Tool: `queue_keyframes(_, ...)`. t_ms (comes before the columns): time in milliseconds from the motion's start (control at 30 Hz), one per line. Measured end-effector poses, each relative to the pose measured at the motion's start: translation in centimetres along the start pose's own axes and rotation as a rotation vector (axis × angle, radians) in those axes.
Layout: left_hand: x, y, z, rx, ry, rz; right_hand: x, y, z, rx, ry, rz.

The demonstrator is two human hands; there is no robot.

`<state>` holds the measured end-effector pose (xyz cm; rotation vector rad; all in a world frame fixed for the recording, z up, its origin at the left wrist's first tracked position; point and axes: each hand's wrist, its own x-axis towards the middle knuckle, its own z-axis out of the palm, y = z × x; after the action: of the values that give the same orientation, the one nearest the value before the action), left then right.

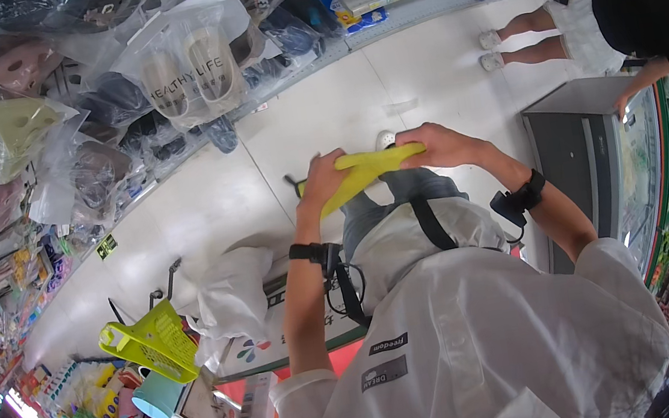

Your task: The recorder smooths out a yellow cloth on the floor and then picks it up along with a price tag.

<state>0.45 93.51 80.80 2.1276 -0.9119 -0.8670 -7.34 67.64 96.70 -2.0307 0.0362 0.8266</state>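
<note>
A bright yellow, flexible piece (367, 168) that looks like cloth or soft sheet material stretches between my hands. My left hand (326, 178) grips its left end, where a slanting part hangs down toward my legs. My right hand (436, 145) pinches the right end between thumb and fingers. The piece is held in front of my body, above the floor. Beyond my left hand, a short dark bent part (292, 184) shows beside a bit of yellow; what it belongs to is hidden. Both wrists wear black strapped devices.
Plastic-wrapped slippers (192, 78) hang along the shelving. A yellow-green basket (164, 348), a light blue bucket (156, 396) and a white bag (233, 292) are at my left. To my right stands a grey cooler (566, 155), with a person (630, 15) beside it. Pale tiles (306, 109) cover the floor.
</note>
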Motion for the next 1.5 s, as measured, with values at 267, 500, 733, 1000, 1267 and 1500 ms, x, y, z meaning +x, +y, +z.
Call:
queue_keyframes(267,-6.3,-5.3,2.6,-0.33,0.001,-0.239,2.9,4.3,3.6,-0.175,0.044,0.047)
queue_keyframes(500,-6.5,-5.6,4.0,-0.383,0.158,-0.191,4.7,6.1,2.9,-0.37,0.031,-0.06)
queue_keyframes(733,-5.3,-6.7,5.1,-0.472,0.291,-0.283,9.1,10.2,-0.1,-0.318,0.0,0.052)
queue_keyframes(1000,3.2,-9.3,14.5,-1.171,0.768,-0.578,19.1,18.1,1.4,0.225,-0.114,0.168)
queue_keyframes(1267,10.7,-4.9,11.4,-1.699,0.387,-0.461,23.8,16.1,1.2,0.5,-0.246,0.284)
queue_keyframes(1500,11.9,-9.7,12.0,-1.955,0.189,-0.172,25.9,17.2,2.3,0.474,-0.205,0.427)
